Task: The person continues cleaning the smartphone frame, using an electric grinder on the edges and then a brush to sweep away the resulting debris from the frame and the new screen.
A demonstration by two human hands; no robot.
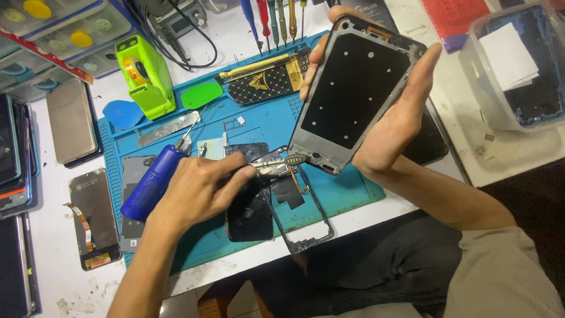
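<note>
Right hand (393, 121): grip closed round a phone frame (353, 88), raised tilted above the blue mat (276, 121). Left hand (197, 191): grip closed on a blue screwdriver (152, 182), fingers also pinching tweezers (276, 164) whose tip meets the frame's lower edge. Below on the mat: black panel (250, 215), empty bezel (306, 227). Green dispenser (144, 73) behind on the surface.

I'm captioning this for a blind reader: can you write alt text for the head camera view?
The right hand holds up a phone frame with a black panel, while the left hand brings tweezers to its lower edge. Below lie a blue repair mat, phone parts, a blue electric screwdriver and a green tape dispenser.
</note>
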